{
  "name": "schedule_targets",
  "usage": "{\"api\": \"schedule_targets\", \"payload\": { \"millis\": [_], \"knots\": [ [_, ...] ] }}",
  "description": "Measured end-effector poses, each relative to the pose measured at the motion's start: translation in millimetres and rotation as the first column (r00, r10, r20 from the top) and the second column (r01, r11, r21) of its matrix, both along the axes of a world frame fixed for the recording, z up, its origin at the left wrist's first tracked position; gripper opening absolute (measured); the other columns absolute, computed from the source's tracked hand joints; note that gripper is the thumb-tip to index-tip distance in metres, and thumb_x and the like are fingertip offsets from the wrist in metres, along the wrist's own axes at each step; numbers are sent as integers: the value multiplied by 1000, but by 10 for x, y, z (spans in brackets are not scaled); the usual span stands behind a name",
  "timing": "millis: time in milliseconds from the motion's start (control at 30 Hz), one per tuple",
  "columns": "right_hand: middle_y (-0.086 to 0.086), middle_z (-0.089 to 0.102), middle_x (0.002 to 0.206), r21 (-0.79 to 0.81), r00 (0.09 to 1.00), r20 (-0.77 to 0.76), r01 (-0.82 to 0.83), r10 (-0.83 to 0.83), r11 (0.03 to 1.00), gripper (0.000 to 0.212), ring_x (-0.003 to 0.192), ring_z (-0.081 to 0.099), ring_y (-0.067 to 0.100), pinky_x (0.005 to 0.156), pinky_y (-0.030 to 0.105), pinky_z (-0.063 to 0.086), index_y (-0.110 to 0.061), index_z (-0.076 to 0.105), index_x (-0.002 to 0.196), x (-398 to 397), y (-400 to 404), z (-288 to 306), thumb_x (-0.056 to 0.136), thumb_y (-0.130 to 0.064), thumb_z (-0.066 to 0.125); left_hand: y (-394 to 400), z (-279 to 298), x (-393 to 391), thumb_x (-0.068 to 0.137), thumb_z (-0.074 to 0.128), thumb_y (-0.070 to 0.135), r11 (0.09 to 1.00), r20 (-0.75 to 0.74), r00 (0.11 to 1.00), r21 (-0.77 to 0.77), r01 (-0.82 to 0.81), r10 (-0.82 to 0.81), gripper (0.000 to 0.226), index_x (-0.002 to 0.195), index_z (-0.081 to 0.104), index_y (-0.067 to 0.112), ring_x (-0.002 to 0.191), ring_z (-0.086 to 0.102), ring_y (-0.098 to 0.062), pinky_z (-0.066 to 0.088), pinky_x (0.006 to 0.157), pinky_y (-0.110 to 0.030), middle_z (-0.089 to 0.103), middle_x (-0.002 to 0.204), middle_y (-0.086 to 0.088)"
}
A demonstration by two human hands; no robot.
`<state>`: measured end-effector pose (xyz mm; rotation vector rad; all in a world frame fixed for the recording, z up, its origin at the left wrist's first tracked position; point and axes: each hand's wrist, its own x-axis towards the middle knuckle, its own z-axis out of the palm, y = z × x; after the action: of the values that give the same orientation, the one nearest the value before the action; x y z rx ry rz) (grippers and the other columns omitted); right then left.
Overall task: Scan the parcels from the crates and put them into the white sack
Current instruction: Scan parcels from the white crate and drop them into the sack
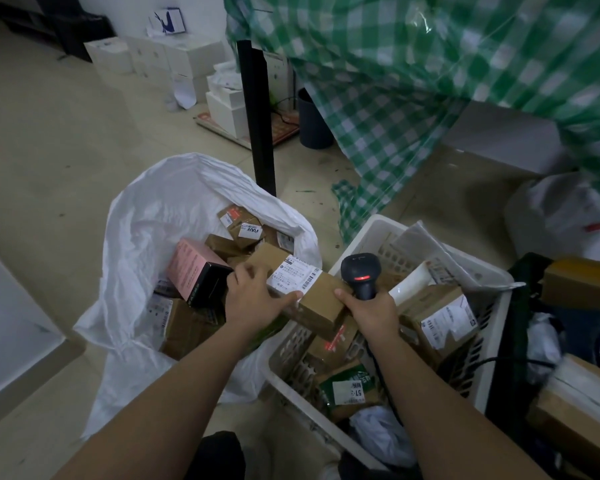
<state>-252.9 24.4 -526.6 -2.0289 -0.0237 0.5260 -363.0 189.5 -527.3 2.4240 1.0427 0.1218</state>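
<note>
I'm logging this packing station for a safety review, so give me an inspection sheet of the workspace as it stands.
Surface: beige tiled floor, scuffed.
Job's things: white sack open, boxes inside; white crate holds more parcels; brown labelled parcel held between them.
Clutter: white boxes stacked by the far wall; bags and cartons right of the crate.
Hands: left hand grips the parcel; right hand holds the scanner, thumb touching the parcel.
Cables: black cable right of the crate.
Surroundings: green checked sheet, black post, dark bin.

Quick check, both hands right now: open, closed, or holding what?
Left hand: grips the brown parcel by its labelled end.
Right hand: holds the barcode scanner, thumb touching the same parcel.
</note>
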Motion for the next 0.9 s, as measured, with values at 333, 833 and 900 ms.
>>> {"api": "schedule_targets", "payload": {
  "millis": [333, 833, 900],
  "knots": [
    [0, 61, 85, 69, 996, -68, 55, -50, 996, 35, 93, 62, 26, 94, 45, 50, -16, 56, 97, 20, -62, 24, 75, -23, 82, 109, 20, 31, 61, 80, 61, 979, 37, 993, -176, -103, 111, 98, 129, 30, 9, 126, 31, -35, 32, 104, -42, 29, 135, -17],
    [2, 61, 86, 116, 982, 34, 180, -185, 977, 24, 89, 59, 26, 85, 36, 46, -18, 55, 97, 12, -31, 86, 83, -22, 75, 79, 156, -57, 63, 45, 90, 984, -337, 941, 156, 90, -33, 102, 127, 45, 11, 125, 38, -31, 35, 103, -41, 42, 135, -14],
    [6, 64, 93, 95, 987, -1, 162, -162, 982, 24, 92, 61, 27, 86, 37, 47, -14, 58, 100, -5, -4, 77, 84, -25, 72, 116, 143, -55, 61, 53, 87, 999, -271, 962, 26, 48, -39, 101, 129, 43, 12, 122, 44, -29, 44, 97, -43, 46, 133, -10]
  ]
}}
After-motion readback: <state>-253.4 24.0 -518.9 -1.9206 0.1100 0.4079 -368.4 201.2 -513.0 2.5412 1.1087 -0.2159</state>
